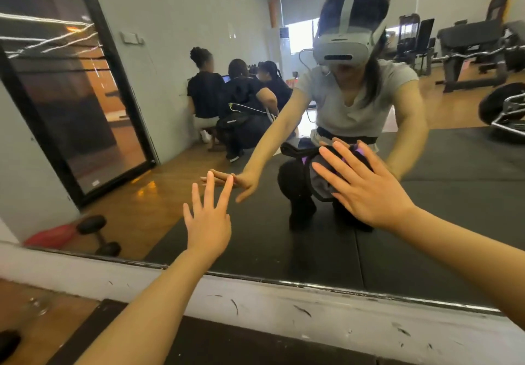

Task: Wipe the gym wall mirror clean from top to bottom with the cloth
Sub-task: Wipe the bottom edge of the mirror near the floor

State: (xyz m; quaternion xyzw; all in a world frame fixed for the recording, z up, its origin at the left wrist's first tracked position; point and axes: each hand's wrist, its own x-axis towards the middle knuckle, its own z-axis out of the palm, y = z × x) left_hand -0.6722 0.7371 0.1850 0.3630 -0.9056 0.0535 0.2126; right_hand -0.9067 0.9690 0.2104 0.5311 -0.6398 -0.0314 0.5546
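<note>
Right hand [366, 191] presses a dark cloth [326, 177] flat-fingered against the wall mirror [255, 237]; left hand [208, 222] spread at frame centre; no legible writing.

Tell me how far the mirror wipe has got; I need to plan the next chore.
Likely near the end: the right hand presses the cloth flat on the mirror, low, near its bottom edge. The left hand is spread open on the glass beside it. The strip below the hands down to the frame is probably left. The upper glass is out of view, so it cannot be checked.
</note>
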